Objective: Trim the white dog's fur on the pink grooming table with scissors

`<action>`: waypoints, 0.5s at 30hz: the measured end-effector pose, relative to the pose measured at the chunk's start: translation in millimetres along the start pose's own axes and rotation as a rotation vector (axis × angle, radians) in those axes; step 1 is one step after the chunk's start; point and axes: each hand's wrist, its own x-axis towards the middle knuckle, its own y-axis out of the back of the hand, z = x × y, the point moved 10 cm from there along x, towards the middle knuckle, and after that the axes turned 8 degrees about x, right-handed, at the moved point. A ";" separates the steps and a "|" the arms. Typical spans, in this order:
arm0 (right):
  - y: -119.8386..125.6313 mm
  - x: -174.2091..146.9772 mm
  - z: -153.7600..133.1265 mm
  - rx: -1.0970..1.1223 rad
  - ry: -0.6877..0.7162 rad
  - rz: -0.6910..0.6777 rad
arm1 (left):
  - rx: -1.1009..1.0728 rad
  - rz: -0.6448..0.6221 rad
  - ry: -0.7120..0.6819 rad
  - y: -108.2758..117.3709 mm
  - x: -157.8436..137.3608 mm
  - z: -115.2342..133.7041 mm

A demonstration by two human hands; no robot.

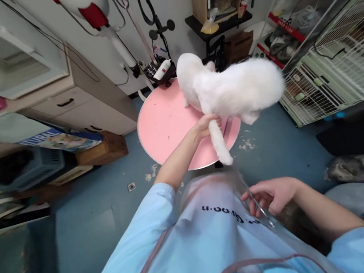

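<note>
A white fluffy dog (235, 86) stands at the right side of the round pink table (164, 129), its body reaching past the table's edge. My left hand (207, 125) is closed around one of its legs (221, 145), which points down toward me. Low on the right, in front of my apron (219, 233), my right hand (274, 194) holds slim metal scissors (255, 200), apart from the dog. The blades tilt up and to the left and are slightly blurred. Part of the dog's head is hidden behind its body.
Behind the table stand a tool holder with a white bottle (162, 70) and a white dryer on an arm (99, 14). Wire cages (320, 81) line the right. A cabinet (91, 94) and a pet carrier (37, 166) are on the left. Hair tufts (248, 143) lie on the floor.
</note>
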 end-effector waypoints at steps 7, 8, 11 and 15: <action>0.0 14.4 -6.1 0.263 0.207 -0.361 | 0.012 -0.016 -0.003 -10.0 -5.7 2.2; 3.6 16.0 -8.0 0.267 0.228 -0.349 | 0.017 -0.019 0.000 -10.2 -5.7 1.5; 14.5 18.7 -7.0 0.199 0.198 -0.231 | 0.033 -0.019 0.022 -8.6 -5.0 -1.8; 12.6 14.4 -4.7 0.141 0.130 -0.235 | 0.044 -0.041 0.043 -10.1 -3.8 -4.2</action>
